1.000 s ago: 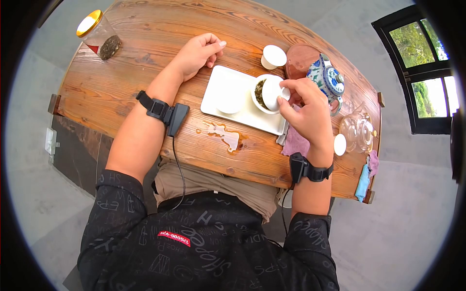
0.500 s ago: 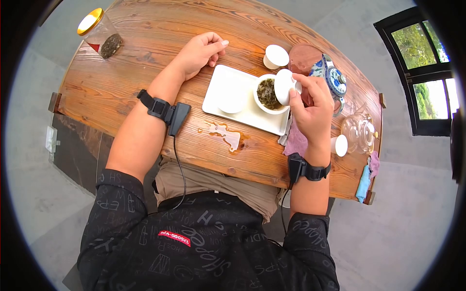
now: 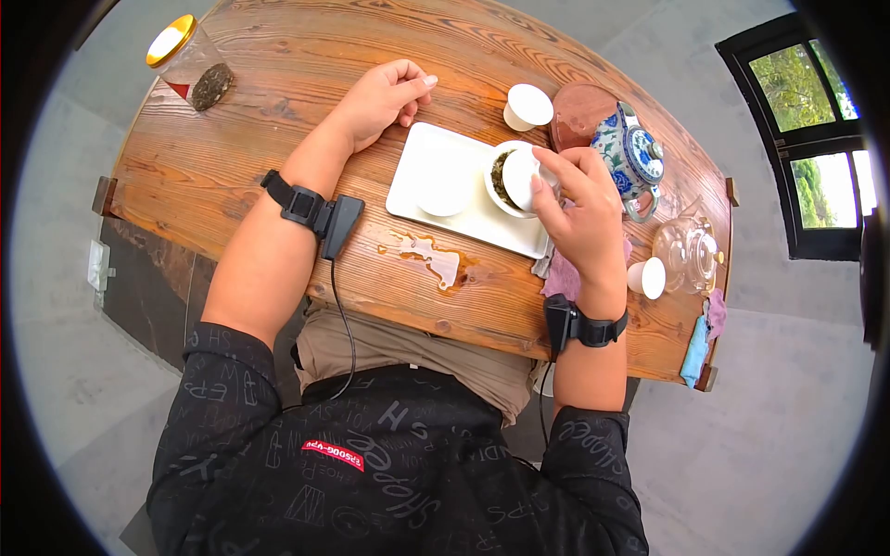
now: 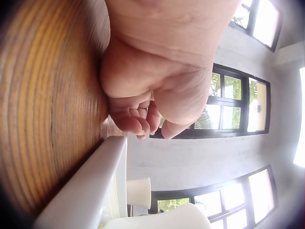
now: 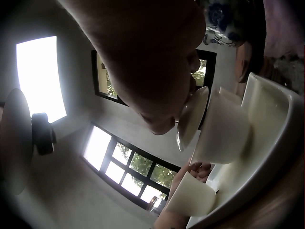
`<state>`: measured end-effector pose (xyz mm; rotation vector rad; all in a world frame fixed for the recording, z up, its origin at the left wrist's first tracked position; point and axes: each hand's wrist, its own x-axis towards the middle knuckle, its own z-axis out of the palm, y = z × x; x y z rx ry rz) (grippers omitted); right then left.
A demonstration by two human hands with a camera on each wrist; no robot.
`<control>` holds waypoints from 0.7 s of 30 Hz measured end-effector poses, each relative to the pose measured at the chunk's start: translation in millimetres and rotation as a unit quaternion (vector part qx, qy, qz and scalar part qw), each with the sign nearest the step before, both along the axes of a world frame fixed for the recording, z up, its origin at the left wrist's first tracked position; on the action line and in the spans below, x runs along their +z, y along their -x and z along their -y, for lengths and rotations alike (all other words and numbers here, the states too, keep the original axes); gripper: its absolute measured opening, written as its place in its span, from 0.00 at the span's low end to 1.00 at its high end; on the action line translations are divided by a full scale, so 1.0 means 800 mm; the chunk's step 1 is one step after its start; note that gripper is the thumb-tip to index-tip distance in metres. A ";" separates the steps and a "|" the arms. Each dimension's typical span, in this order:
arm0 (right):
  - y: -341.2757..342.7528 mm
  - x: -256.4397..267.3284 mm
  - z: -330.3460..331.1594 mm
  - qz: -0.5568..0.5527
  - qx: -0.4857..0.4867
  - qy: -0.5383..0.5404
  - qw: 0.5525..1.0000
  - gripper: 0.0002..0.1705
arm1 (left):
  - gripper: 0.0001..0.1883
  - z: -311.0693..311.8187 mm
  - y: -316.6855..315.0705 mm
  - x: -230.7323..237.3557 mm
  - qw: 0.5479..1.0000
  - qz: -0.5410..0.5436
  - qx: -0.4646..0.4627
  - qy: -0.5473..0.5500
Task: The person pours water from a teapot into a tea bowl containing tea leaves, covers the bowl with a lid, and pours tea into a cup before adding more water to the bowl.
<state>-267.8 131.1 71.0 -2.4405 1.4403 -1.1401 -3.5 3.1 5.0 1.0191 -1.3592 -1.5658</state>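
My right hand (image 3: 591, 208) pinches a white gaiwan lid (image 3: 520, 179) between thumb and fingers. It holds the lid tilted over the gaiwan bowl (image 5: 223, 129), covering part of the opening. Wet tea leaves (image 3: 501, 178) show along the bowl's left side. The bowl stands on a white rectangular tray (image 3: 505, 238), with a small white cup (image 3: 443, 196) to its left. Beyond the tray's far left corner, my left hand (image 3: 389, 97) rests on the wooden table, fingers loosely curled and holding nothing. In the left wrist view, its fingers (image 4: 128, 123) lie near the tray's end.
Behind the tray stand another white cup (image 3: 528, 107), a round brown board (image 3: 579, 111) and a blue-and-white teapot (image 3: 640, 153). A glass teapot (image 3: 684, 255), a white cup (image 3: 646, 277) and cloths are at right. Spilled liquid (image 3: 431, 259) lies before the tray. A gold-lidded jar (image 3: 195, 65) stands far left.
The right hand first drew the lid right, baring more tea leaves, then brought it back left over the bowl. The left hand stays in place.
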 end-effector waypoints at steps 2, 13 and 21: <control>-0.004 0.002 -0.001 -0.006 -0.005 -0.017 1.000 0.16 | 0.09 0.000 0.000 0.000 1.000 0.001 0.000 0.001; -0.014 -0.004 0.006 -0.056 -0.004 0.010 0.998 0.16 | 0.09 0.001 0.000 0.000 1.000 0.011 0.003 0.003; -0.013 -0.005 0.007 -0.081 -0.008 0.021 0.996 0.16 | 0.09 -0.001 0.001 0.001 1.000 0.006 0.004 0.006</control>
